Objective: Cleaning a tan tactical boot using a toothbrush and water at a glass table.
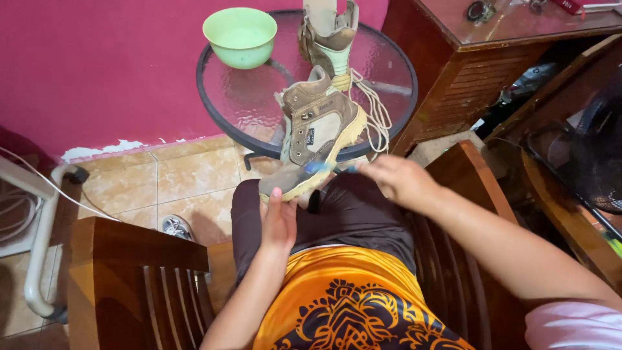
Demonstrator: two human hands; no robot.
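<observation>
Pink wall, glass table (pixel 246 97) — left hand (pixel 278 223) grips boot (pixel 314 139), right hand (pixel 395 178) grips blue brush (pixel 322 167).

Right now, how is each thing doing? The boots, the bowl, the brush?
Left hand: holding the boot's toe.
Right hand: gripping a blue brush.
Boot: tilted, toe down on the lap, brush at its sole.
Second boot: upright on the table, laces loose.
Bowl: upright, looks empty.
</observation>
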